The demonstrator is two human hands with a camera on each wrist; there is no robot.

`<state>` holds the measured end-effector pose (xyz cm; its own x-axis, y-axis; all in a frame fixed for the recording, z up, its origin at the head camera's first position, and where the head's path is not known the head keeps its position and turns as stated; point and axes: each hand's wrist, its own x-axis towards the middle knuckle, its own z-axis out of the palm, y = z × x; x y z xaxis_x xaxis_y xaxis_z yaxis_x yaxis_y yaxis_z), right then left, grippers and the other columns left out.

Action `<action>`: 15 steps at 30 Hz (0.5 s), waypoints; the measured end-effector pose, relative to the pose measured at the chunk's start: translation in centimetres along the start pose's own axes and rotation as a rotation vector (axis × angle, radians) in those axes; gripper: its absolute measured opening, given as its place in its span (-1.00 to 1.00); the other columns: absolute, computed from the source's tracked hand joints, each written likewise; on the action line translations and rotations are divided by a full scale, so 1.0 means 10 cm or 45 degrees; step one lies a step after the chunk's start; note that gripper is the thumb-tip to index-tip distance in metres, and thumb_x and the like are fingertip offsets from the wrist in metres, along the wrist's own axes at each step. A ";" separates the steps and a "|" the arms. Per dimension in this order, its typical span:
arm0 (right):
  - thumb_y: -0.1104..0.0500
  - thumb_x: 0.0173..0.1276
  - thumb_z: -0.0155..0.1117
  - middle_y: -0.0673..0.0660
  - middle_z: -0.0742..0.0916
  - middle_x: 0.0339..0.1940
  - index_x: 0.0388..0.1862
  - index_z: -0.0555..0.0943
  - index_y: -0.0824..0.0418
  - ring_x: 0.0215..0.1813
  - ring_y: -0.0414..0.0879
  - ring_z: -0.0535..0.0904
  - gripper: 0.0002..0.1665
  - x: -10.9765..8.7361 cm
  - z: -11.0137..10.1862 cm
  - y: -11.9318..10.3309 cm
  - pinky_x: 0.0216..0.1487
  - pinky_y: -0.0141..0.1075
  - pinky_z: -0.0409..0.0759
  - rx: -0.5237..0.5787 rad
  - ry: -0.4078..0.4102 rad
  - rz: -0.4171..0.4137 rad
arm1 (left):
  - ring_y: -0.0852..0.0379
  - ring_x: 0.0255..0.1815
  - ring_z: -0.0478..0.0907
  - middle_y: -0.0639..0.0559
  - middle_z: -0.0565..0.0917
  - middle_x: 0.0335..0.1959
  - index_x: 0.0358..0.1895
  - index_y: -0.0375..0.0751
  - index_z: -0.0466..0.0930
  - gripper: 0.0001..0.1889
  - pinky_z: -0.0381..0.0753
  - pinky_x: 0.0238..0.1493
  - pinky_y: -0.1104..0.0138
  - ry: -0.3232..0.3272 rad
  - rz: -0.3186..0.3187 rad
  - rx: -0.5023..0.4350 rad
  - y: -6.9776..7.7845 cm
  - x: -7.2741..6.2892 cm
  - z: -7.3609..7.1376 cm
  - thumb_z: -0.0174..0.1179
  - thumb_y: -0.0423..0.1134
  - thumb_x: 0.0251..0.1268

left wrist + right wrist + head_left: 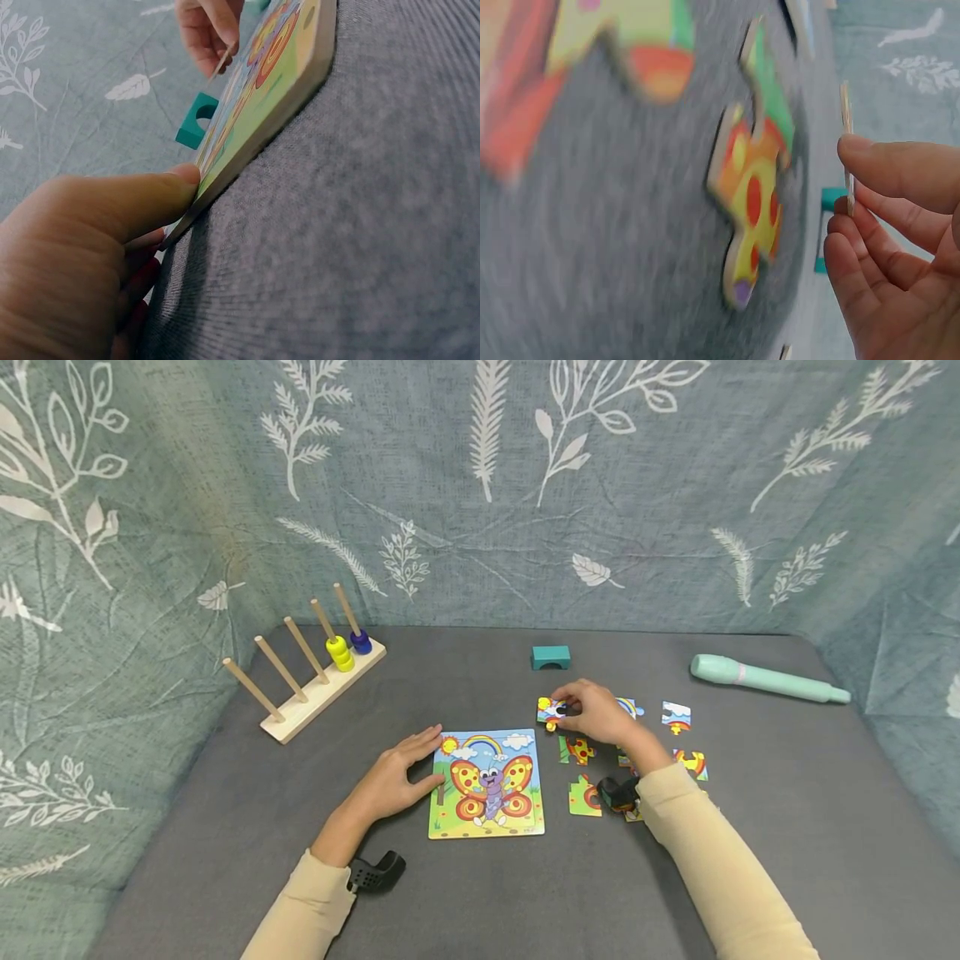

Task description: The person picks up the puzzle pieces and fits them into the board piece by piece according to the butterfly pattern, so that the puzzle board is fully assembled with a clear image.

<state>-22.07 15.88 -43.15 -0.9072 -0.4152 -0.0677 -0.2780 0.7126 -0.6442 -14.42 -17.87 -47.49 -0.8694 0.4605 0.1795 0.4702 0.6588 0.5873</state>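
Observation:
A square puzzle board (487,820) with a butterfly, sun and rainbow picture lies flat on the table. My left hand (392,783) rests at its left side, fingers extended toward the top left corner. In the left wrist view the left thumb (161,196) lies along the board's edge. Thumb and fingers of my right hand (600,712) pinch a puzzle piece (543,714) with a sun on it, right of the board's top corner. The right wrist view shows this piece edge-on, upright. Below that hand lies a red-spotted yellow wing piece (754,199).
Several loose puzzle pieces lie right of the board, among them a green-edged one (583,802) and a cloud piece (676,717); the right forearm covers some. Behind stand a teal arch block (551,657) and a peg rack (315,697) with rings. A mint-green toy (772,679) lies far right.

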 end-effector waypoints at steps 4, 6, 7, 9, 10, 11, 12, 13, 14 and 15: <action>0.24 0.23 0.35 0.27 0.58 0.04 0.14 0.55 0.29 0.06 0.15 0.52 -0.53 -0.02 0.05 -0.07 0.09 -0.01 0.56 0.021 0.018 -0.037 | -0.21 0.41 0.24 -0.17 0.32 0.40 0.33 -0.34 0.35 -0.35 0.29 0.36 -0.13 -0.004 0.003 -0.005 0.00 0.00 -0.01 0.30 -0.14 0.20; 0.23 0.23 0.35 0.26 0.58 0.03 0.14 0.56 0.28 0.06 0.14 0.53 -0.52 -0.03 0.09 -0.11 0.08 -0.02 0.56 0.026 0.021 -0.053 | -0.21 0.41 0.23 -0.17 0.31 0.40 0.33 -0.33 0.34 -0.34 0.29 0.35 -0.13 -0.010 0.000 -0.007 0.01 0.00 -0.01 0.29 -0.14 0.20; 0.23 0.22 0.36 0.26 0.58 0.03 0.13 0.56 0.28 0.06 0.14 0.53 -0.52 -0.04 0.11 -0.13 0.09 -0.02 0.57 0.030 0.024 -0.061 | -0.21 0.41 0.23 -0.17 0.31 0.41 0.34 -0.33 0.34 -0.34 0.29 0.35 -0.13 -0.011 -0.001 -0.007 0.01 0.00 -0.01 0.29 -0.14 0.20; 0.22 0.22 0.36 0.24 0.59 0.03 0.14 0.57 0.26 0.06 0.13 0.54 -0.52 -0.05 0.14 -0.18 0.09 -0.02 0.57 0.036 0.029 -0.070 | -0.19 0.42 0.23 -0.16 0.31 0.41 0.34 -0.33 0.34 -0.34 0.30 0.36 -0.12 -0.015 -0.005 -0.006 0.01 0.00 -0.01 0.29 -0.13 0.20; 0.21 0.22 0.37 0.23 0.59 0.04 0.14 0.57 0.25 0.07 0.13 0.54 -0.52 -0.06 0.15 -0.21 0.10 -0.02 0.57 0.039 0.035 -0.072 | -0.19 0.42 0.23 -0.16 0.31 0.41 0.34 -0.33 0.34 -0.34 0.30 0.36 -0.12 -0.016 -0.006 -0.003 0.01 0.00 -0.02 0.29 -0.13 0.20; 0.20 0.21 0.37 0.22 0.59 0.04 0.13 0.57 0.24 0.07 0.12 0.54 -0.52 -0.06 0.17 -0.24 0.10 -0.03 0.57 0.045 0.040 -0.078 | -0.19 0.42 0.23 -0.16 0.31 0.41 0.34 -0.33 0.33 -0.34 0.30 0.36 -0.11 -0.016 -0.006 -0.001 0.02 0.00 -0.02 0.29 -0.13 0.20; 0.19 0.21 0.38 0.21 0.59 0.04 0.13 0.58 0.22 0.07 0.11 0.54 -0.52 -0.07 0.19 -0.28 0.11 -0.03 0.56 0.050 0.046 -0.079 | -0.19 0.42 0.23 -0.16 0.32 0.40 0.34 -0.33 0.34 -0.34 0.30 0.36 -0.11 -0.016 -0.005 0.001 0.02 0.00 -0.02 0.29 -0.13 0.20; 0.19 0.22 0.38 0.20 0.59 0.04 0.13 0.58 0.21 0.08 0.10 0.53 -0.52 -0.08 0.21 -0.30 0.11 -0.03 0.56 0.052 0.049 -0.084 | -0.19 0.42 0.23 -0.16 0.32 0.40 0.34 -0.33 0.34 -0.34 0.30 0.36 -0.11 -0.016 -0.004 0.001 0.02 0.00 -0.02 0.29 -0.14 0.20; 0.19 0.22 0.37 0.19 0.60 0.04 0.13 0.58 0.20 0.08 0.09 0.53 -0.53 -0.08 0.23 -0.33 0.10 -0.04 0.56 0.057 0.051 -0.089 | -0.19 0.42 0.23 -0.16 0.32 0.40 0.34 -0.33 0.34 -0.34 0.30 0.36 -0.11 -0.017 -0.004 0.002 0.02 0.00 -0.03 0.29 -0.14 0.21; 0.18 0.22 0.38 0.18 0.60 0.04 0.13 0.58 0.20 0.08 0.08 0.53 -0.53 -0.09 0.25 -0.36 0.10 -0.04 0.57 0.062 0.052 -0.092 | -0.20 0.42 0.24 -0.17 0.32 0.40 0.34 -0.34 0.34 -0.34 0.30 0.35 -0.12 -0.017 0.000 0.003 0.02 0.00 -0.03 0.29 -0.14 0.21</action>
<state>-19.47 12.26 -42.67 -0.8976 -0.4406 0.0108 -0.3285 0.6526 -0.6828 -14.39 -17.89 -47.16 -0.8672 0.4684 0.1693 0.4708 0.6602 0.5853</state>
